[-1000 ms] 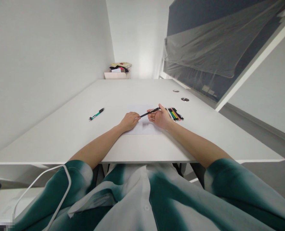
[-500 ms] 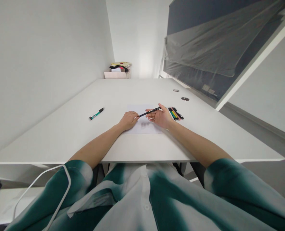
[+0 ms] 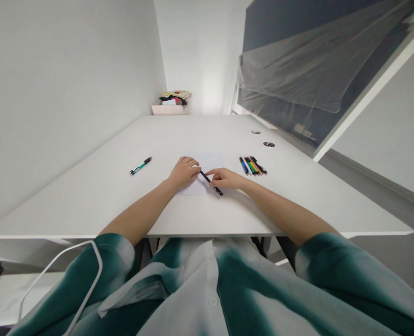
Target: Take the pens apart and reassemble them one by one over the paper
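A slim black pen [image 3: 212, 183] slants across a white sheet of paper [image 3: 196, 188], its lower end pointing toward me. My left hand [image 3: 185, 171] rests on the left part of the sheet, its fingers closed at the pen's far end. From the right, my right hand [image 3: 226, 178] has its thumb and index finger around the middle of the pen, with the other fingers curled. Just right of the sheet lies a row of pens in several colours [image 3: 254, 166], with a blue pen [image 3: 243, 165] at its left end.
A teal and black pen [image 3: 140, 166] lies alone on the left of the white table [image 3: 207, 217]. Two round metal fittings [image 3: 269, 144] sit toward the back right. A pink box [image 3: 167, 109] with cloth-like items stands at the far end.
The pen has swung so its free end now points down toward me instead of up to the right. My right hand has turned over, palm down, uncovering the blue pen.
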{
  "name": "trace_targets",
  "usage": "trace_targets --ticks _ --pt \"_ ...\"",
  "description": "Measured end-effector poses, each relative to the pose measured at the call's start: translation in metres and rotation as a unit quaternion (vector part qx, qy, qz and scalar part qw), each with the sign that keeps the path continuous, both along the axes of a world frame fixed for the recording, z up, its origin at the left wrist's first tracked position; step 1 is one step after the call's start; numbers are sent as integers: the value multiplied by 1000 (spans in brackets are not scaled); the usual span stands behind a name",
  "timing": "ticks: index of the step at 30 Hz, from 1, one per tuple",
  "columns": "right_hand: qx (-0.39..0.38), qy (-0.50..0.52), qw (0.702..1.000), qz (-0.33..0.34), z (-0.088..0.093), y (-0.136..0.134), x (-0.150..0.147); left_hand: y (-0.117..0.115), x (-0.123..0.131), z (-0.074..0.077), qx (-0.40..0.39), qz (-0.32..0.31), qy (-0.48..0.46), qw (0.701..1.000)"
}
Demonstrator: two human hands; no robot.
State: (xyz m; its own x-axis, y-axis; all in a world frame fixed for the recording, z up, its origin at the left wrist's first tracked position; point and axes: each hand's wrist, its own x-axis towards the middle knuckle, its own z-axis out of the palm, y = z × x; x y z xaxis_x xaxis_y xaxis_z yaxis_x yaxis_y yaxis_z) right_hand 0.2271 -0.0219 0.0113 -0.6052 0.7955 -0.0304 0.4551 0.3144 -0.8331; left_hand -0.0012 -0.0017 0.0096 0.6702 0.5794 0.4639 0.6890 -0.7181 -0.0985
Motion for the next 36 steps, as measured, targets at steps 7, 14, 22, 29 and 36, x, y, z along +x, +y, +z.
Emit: trace_targets --ticks 7,14,22,29,36 --pt "64 -48 997 17 2 -2 -2 -2 0 1 -6 21 4 1000" --pt "154 -147 972 -99 9 11 16 0 -4 0 -15 86 -48 995" --pt "245 -357 868 -242 3 45 82 3 -7 -2 -37 100 -68 992" --pt "246 -361 864 -251 -3 54 91 2 -6 -3 -45 100 -73 991" --pt "252 -356 863 -254 -5 56 90 1 -5 -2 -47 95 -77 991"
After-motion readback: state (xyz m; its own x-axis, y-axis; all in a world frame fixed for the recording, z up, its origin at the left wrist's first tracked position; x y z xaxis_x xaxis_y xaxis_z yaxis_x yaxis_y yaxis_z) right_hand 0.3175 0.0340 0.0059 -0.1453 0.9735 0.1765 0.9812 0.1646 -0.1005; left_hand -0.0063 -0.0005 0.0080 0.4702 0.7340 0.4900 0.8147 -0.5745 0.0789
